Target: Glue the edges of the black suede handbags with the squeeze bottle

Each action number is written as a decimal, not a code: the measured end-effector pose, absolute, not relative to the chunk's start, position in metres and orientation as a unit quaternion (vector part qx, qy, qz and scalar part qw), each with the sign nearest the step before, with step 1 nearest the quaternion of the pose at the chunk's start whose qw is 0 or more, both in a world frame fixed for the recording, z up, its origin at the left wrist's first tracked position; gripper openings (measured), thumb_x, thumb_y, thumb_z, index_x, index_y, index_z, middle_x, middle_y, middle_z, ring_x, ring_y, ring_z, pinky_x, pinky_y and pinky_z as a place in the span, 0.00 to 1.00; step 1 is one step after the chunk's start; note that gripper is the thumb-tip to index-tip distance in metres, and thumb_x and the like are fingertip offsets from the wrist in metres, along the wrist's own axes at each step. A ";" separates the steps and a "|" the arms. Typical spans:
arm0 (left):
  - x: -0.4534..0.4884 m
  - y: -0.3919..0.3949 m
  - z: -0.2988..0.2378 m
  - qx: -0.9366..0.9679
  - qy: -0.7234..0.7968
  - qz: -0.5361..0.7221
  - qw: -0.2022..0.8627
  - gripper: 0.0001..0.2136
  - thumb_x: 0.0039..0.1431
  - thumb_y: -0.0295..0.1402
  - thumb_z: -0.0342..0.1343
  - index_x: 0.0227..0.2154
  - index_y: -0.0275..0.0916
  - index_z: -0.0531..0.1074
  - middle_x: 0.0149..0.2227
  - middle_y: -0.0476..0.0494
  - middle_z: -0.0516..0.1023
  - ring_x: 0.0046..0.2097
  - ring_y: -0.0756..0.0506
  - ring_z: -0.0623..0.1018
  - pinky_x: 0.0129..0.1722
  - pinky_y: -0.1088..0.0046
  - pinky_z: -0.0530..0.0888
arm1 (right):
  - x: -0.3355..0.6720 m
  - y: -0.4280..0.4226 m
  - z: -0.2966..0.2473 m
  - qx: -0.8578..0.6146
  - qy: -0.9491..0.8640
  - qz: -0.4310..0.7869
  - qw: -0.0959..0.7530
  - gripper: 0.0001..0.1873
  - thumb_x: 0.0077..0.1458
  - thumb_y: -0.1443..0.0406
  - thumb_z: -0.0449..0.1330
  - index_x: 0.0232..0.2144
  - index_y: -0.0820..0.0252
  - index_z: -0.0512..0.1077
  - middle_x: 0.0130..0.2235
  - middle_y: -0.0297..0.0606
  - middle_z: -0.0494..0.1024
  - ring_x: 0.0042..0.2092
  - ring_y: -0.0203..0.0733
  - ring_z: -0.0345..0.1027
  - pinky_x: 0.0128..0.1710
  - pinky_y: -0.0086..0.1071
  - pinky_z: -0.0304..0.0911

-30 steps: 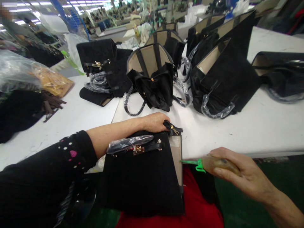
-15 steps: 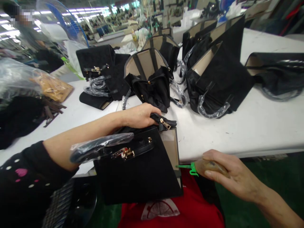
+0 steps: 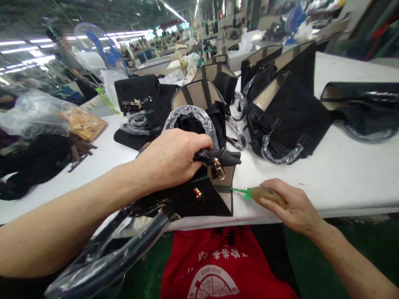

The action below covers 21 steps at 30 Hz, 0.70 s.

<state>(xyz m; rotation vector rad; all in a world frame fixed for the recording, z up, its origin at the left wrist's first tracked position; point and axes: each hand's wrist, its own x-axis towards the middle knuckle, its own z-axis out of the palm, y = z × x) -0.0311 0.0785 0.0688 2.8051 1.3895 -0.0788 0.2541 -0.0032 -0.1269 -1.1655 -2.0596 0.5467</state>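
My left hand (image 3: pixel 179 155) is closed on the gathered black lining of a handbag, beside a gold zipper pull (image 3: pixel 218 169). The black handbag (image 3: pixel 187 203) lies tilted at the table's front edge, its beige inner side facing right. One plastic-wrapped handle (image 3: pixel 115 253) hangs toward me at lower left; another wrapped handle (image 3: pixel 195 112) arches behind my left hand. In my right hand (image 3: pixel 291 205) is a wooden-handled tool (image 3: pixel 264 196) with a thin green shaft. Its tip is at the bag's beige right edge; whether it touches I cannot tell.
Several unfinished black bags (image 3: pixel 289 112) with beige insides stand behind on the white table (image 3: pixel 352 174). Farther left sit a black bag with a gold clasp (image 3: pixel 137 97) and a plastic bag of tan pieces (image 3: pixel 82 120). A blue fan (image 3: pixel 109 47) stands behind.
The handbag has moved up from my lap onto the table edge and tipped, its handle swinging down toward me. My right hand has moved up and slightly left with the tool.
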 end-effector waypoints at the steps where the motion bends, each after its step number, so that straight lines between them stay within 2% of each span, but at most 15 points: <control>1: -0.031 0.078 0.066 0.894 0.449 -0.020 0.001 0.09 0.55 0.27 0.54 0.35 0.41 0.77 0.30 0.50 0.79 0.32 0.47 0.78 0.33 0.74 0.67 | 0.254 -0.002 -0.127 -0.451 -0.793 0.213 0.349 0.11 0.63 0.60 0.60 0.47 0.57 0.69 0.42 0.41 0.77 0.40 0.45 0.74 0.40 0.35 0.68; 8: -0.031 0.086 0.051 0.896 0.444 0.016 -0.010 0.07 0.51 0.27 0.59 0.34 0.39 0.78 0.35 0.48 0.81 0.35 0.46 0.79 0.34 0.73 0.70 | 0.259 0.012 -0.122 -0.498 -0.742 0.269 0.359 0.12 0.62 0.56 0.60 0.44 0.56 0.71 0.39 0.37 0.78 0.38 0.45 0.73 0.39 0.36 0.66; 12: -0.029 0.082 0.047 0.898 0.440 0.030 -0.005 0.07 0.51 0.26 0.60 0.34 0.38 0.78 0.35 0.46 0.81 0.35 0.45 0.79 0.35 0.71 0.72 | 0.261 0.018 -0.123 -0.506 -0.738 0.306 0.324 0.11 0.61 0.55 0.60 0.40 0.55 0.74 0.34 0.34 0.79 0.34 0.44 0.73 0.33 0.34 0.66; 17: -0.029 0.080 0.045 0.897 0.440 0.041 -0.003 0.07 0.51 0.26 0.61 0.35 0.38 0.79 0.36 0.45 0.81 0.38 0.43 0.80 0.37 0.69 0.74 | 0.258 0.020 -0.121 -0.536 -0.711 0.319 0.326 0.16 0.60 0.52 0.60 0.42 0.57 0.73 0.36 0.36 0.79 0.36 0.46 0.73 0.38 0.38 0.65; 21: -0.030 0.074 0.045 0.899 0.435 0.044 0.015 0.07 0.52 0.25 0.61 0.34 0.38 0.79 0.37 0.44 0.81 0.39 0.43 0.81 0.38 0.69 0.76 | 0.255 0.022 -0.118 -0.541 -0.700 0.374 0.280 0.16 0.60 0.51 0.58 0.38 0.57 0.74 0.32 0.34 0.79 0.33 0.45 0.73 0.33 0.36 0.65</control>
